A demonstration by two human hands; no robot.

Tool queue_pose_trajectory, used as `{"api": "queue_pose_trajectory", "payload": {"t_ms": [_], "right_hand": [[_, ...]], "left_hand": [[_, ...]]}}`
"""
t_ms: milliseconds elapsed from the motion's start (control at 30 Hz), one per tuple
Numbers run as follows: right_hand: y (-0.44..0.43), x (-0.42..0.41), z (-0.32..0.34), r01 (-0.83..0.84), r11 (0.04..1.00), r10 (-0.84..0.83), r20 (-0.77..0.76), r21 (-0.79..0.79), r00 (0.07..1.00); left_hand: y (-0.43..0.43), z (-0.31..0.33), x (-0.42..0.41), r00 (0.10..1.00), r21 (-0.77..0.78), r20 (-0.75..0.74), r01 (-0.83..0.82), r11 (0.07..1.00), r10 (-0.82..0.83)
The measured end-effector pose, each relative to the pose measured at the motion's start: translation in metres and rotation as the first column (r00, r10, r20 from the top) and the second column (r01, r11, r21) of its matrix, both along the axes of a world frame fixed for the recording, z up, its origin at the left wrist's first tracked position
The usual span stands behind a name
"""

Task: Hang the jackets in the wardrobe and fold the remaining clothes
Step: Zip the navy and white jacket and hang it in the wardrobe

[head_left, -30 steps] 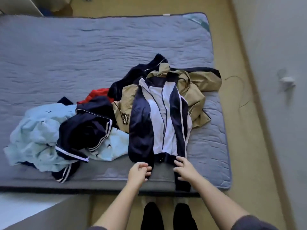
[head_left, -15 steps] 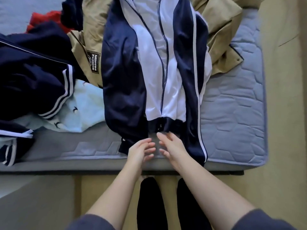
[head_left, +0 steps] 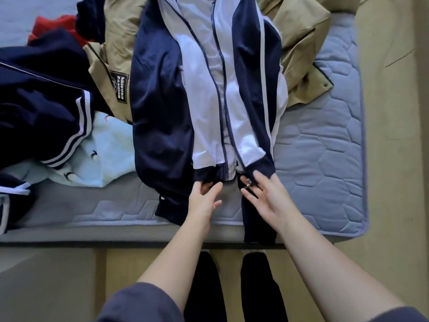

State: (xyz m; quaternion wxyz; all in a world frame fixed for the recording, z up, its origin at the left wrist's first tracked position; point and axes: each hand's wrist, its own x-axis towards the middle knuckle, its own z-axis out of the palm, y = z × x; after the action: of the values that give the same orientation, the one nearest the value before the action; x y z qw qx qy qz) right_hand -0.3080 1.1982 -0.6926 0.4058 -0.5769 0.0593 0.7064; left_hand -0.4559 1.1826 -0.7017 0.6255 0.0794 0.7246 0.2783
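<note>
Where the quilted mattress meets the lower middle of the frame, the navy and white jacket lies front up, zip partly undone, its dark hem nearest the person. The left hand reaches to the left half of that hem, fingers loosely extended and touching the band without a clear grip. The right hand is spread flat, fingertips on the right half of the hem, the zip pull just beside its index finger. A tan jacket lies underneath at upper right. At left are a navy striped garment, a pale blue garment and a red garment.
</note>
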Motion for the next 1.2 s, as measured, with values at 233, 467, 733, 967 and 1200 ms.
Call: {"api": "queue_pose_trajectory", "payload": {"t_ms": [233,467,733,967,1200], "right_hand": [[0.005,-0.002,-0.005,-0.207,0.978,0.207,0.061,-0.002,0.977],[0.01,0.003,0.039,-0.388,0.919,0.376,0.142,0.065,0.916],[-0.002,-0.007,0.073,-0.245,0.947,0.258,-0.036,0.207,0.965],[-0.009,-0.022,0.08,-0.068,0.958,0.121,-0.178,0.279,0.977],[-0.002,-0.032,0.094,-0.008,0.961,0.03,-0.077,0.275,0.997]], "left_hand": [[0.034,-0.023,0.03,0.99,-0.087,-0.124,-0.073,0.994,0.062],[0.028,0.027,0.019,0.995,0.152,0.095,0.001,0.988,-0.016],[0.026,0.096,0.005,0.949,0.341,0.308,-0.181,0.923,0.072],[0.028,0.108,0.019,0.981,0.435,0.137,-0.185,0.881,0.138],[0.029,0.114,0.022,0.979,0.528,0.034,-0.187,0.828,0.2]]}}
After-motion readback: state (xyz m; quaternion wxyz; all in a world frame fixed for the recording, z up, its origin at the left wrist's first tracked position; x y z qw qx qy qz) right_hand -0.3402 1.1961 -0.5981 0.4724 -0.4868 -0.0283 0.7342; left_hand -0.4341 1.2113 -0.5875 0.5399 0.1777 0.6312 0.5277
